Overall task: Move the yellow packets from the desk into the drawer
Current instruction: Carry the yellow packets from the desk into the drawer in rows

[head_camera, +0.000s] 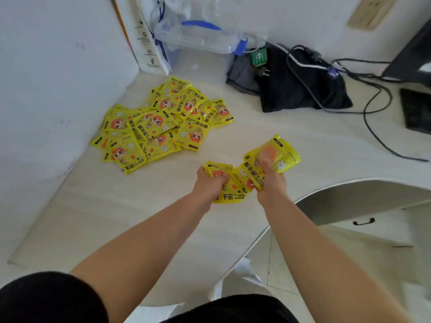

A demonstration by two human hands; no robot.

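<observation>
Your left hand (211, 183) is curled tight round a crumpled bunch of yellow packets (229, 194), fingers wrapped over its top edge. Your right hand (271, 177) grips a second bunch (279, 155) that fans out past its fingertips. The two bunches touch between your hands, just above the desk (163, 217). The main pile (161, 127) lies on the desk well beyond your left fingers, toward the wall corner. The drawer (373, 227) sits under the desk edge, down and to the right of your right fingers, and its front with the black handle (363, 221) looks closed.

That is the first risk, as I judge it. Both hands are full, so hooking the handle with a loaded finger could spill packets onto the floor. The packets look slick and loosely overlapped, so those fanned past your right fingertips could slide out if you tilt that hand. Where the bunches touch, one packet may be caught in both grips, and parting your hands could drop it. Black cables (365, 115) run beyond your right fingers, and a wide swing could snag them.
</observation>
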